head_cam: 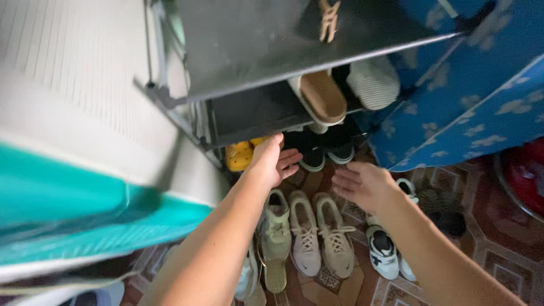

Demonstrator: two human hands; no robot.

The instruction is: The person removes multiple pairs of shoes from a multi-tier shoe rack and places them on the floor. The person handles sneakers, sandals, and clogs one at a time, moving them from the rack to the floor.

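Note:
My left hand reaches toward the bottom of a black shoe rack, fingers spread, holding nothing. It is close to a pair of yellow clogs and a pair of black sneakers under the lowest shelf. My right hand hovers open beside it, palm turned toward the left hand, also empty. Below both hands on the tiled floor stand a beige pair of sneakers and an olive green shoe. A tan slip-on shoe sits on the middle shelf.
A blue patterned fabric cover hangs at the rack's right side. White and black sneakers lie under my right forearm. A teal and white object fills the left. A red round item shows at the right edge.

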